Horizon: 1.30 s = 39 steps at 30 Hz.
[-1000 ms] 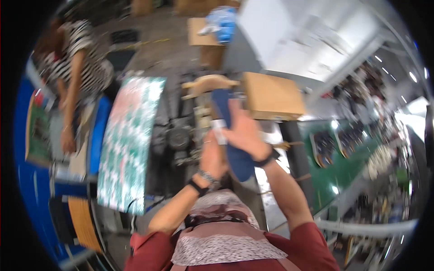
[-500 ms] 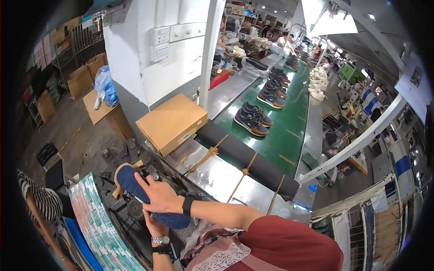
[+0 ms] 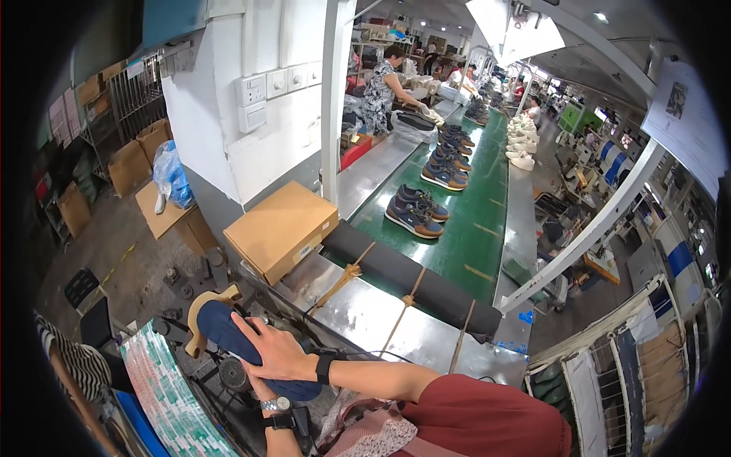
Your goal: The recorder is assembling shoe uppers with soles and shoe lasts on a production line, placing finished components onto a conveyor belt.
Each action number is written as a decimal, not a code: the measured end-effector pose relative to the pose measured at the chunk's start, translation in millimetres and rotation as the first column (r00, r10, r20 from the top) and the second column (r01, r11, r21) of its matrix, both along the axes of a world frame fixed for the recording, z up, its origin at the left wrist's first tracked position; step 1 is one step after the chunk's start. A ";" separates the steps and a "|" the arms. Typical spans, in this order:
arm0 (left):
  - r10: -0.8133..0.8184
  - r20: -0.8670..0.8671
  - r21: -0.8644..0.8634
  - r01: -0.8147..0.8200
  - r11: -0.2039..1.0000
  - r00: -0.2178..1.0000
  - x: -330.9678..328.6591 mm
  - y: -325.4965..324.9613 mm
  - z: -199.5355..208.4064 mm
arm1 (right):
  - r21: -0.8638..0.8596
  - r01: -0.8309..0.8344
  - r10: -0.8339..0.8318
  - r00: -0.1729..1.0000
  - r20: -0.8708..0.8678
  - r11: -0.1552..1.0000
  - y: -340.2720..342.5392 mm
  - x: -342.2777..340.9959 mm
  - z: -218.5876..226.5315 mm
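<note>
A dark blue shoe (image 3: 225,326), its ridged sole apparently facing up, is in both my hands at the lower left. Across its middle lies my right hand (image 3: 280,352), gripping from above with the forefinger stretched along the sole. My left hand (image 3: 259,387) comes in from below and holds the near side; most of its fingers are hidden. Around the shoe's far end shows a tan, curved support (image 3: 196,344), and I cannot tell whether it touches the shoe. Dark machine parts (image 3: 232,373) lie beneath.
A cardboard box (image 3: 282,228) rests beside the green conveyor belt (image 3: 464,236), which carries rows of blue-and-brown sneakers (image 3: 413,215). Left of me stands a stack of printed sheets (image 3: 164,388), with a person in a striped top (image 3: 65,346) beyond. Another person (image 3: 381,91) stands farther up the belt.
My view has shifted slightly, and a person beside the belt has come into sight. Both hands keep nearly the same hold on the shoe.
</note>
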<state>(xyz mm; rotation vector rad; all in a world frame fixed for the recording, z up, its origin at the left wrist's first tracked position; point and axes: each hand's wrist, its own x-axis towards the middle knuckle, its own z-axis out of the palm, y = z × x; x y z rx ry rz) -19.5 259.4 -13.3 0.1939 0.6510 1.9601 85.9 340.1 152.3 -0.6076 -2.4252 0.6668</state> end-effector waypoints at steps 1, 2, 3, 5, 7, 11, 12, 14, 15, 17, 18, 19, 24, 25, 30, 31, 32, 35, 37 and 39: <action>-0.009 -0.001 0.003 0.009 1.000 1.000 10.5 -3.0 13.3 | 0.003 0.009 -0.009 1.000 -0.001 1.000 -1.3 6.7 0.3; 0.009 -0.032 -0.091 -0.012 0.996 0.999 25.3 -8.0 31.1 | -0.023 0.018 -0.019 0.999 -0.043 1.000 -4.3 16.1 -0.8; 0.030 -0.062 -0.187 -0.041 0.982 0.998 39.2 -16.0 41.4 | -0.052 0.020 -0.024 0.996 -0.081 0.998 -10.4 26.6 -3.1; 0.035 -0.017 -0.181 -0.037 0.983 0.999 46.1 -35.3 38.6 | -0.144 0.018 -0.019 1.000 -0.011 0.989 -23.1 43.7 -8.3; -0.129 -0.081 -0.174 0.114 0.978 0.988 39.3 -57.9 34.4 | -0.259 -0.055 -0.001 0.977 -0.211 0.964 -35.3 58.9 -18.6; -0.232 0.065 -0.189 0.241 0.952 0.970 27.2 -98.3 77.7 | -0.920 -0.374 -0.099 0.917 -0.386 0.116 0.1 77.2 -55.5; -0.222 -0.026 -0.238 0.210 0.948 0.975 18.1 -106.3 68.7 | -0.903 -0.419 -0.135 0.904 -0.406 -0.090 10.8 68.8 -59.3; -0.256 -0.243 -0.351 0.161 0.922 0.936 6.9 -132.7 61.5 | -0.856 -0.393 -0.151 0.920 -0.362 -0.335 20.6 50.8 -72.3; -0.312 -0.437 -0.445 0.099 0.890 0.844 0.2 -147.2 59.7 | -0.833 -0.379 -0.131 0.925 -0.358 -0.403 23.2 31.6 -84.3; -0.416 -0.616 -0.544 0.020 0.839 0.670 -12.3 -185.8 45.1 | -0.758 -0.402 -0.087 0.903 -0.420 -0.514 19.6 -10.5 -110.3; -0.512 -0.656 -0.618 -0.005 0.786 0.554 -9.8 -196.2 63.4 | -0.647 -0.444 -0.103 0.863 -0.494 -0.620 19.7 -21.8 -123.1; -0.769 -0.211 -0.898 0.191 0.396 0.603 -16.6 -234.2 64.0 | -0.590 -0.445 -0.150 0.864 -0.480 -0.674 7.6 -32.8 -115.5; -0.893 -0.438 -0.778 -0.540 0.320 0.103 23.6 -258.4 44.5 | -0.731 -0.442 -0.077 0.877 -0.475 -0.520 -15.1 -61.3 -108.7; -0.930 -0.348 -0.790 -0.571 0.225 0.116 33.1 -253.2 38.1 | -0.644 -0.417 -0.030 0.852 -0.522 -0.642 -4.7 -59.1 -106.3; -0.874 -0.452 -0.735 -0.630 0.252 0.177 77.7 -173.2 27.1 | -0.747 -0.415 0.173 0.805 -0.568 -0.520 40.2 22.2 -47.4; -0.807 -0.555 -0.711 -0.619 0.335 0.202 82.1 -161.8 6.3 | -0.738 -0.422 0.218 0.772 -0.597 -0.527 50.1 36.9 -47.8; -0.764 -0.591 -0.732 -0.569 0.374 0.258 88.7 -126.6 14.5 | -0.793 -0.464 0.227 0.787 -0.574 -0.395 61.9 60.3 -44.8; -0.720 -0.690 -0.612 -0.593 0.523 0.077 107.8 -22.7 23.2 | -0.858 -0.512 0.121 0.856 -0.503 0.049 92.1 143.2 -49.6; -0.545 -0.837 -0.400 -0.637 0.659 -0.038 122.7 14.2 19.5 | -0.853 -0.417 0.013 0.900 -0.435 0.315 92.7 184.0 -47.4; -0.563 -0.817 -0.392 -0.595 0.702 -0.126 140.2 69.8 31.0 | -0.842 -0.123 -0.155 0.959 -0.238 0.526 107.7 242.5 -88.2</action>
